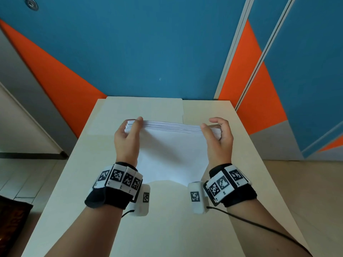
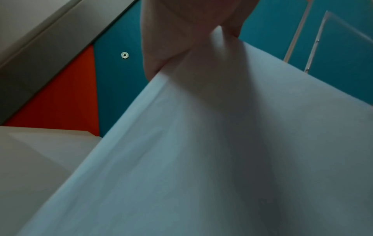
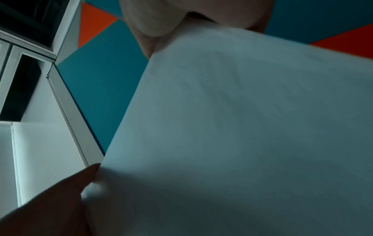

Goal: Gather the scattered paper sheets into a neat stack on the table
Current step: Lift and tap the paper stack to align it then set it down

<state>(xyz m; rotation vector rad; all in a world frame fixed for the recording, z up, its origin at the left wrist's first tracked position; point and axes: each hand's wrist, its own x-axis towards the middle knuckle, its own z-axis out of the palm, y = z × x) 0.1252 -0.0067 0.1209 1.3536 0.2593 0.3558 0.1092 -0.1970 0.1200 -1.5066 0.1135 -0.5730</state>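
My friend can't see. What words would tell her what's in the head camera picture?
Two hands hold a stack of white paper upright on a pale table, the left hand and right hand gripping its sides. Behind is a blue and orange wall.

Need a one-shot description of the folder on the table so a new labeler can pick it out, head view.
Start at the pale table against the blue and orange wall. At its far edge, just beyond the white paper stack held upright between the left hand and right hand, a cream folder lies flat. Unlike the bright white sheets, it nearly matches the tabletop and has a stepped tab on its right edge.
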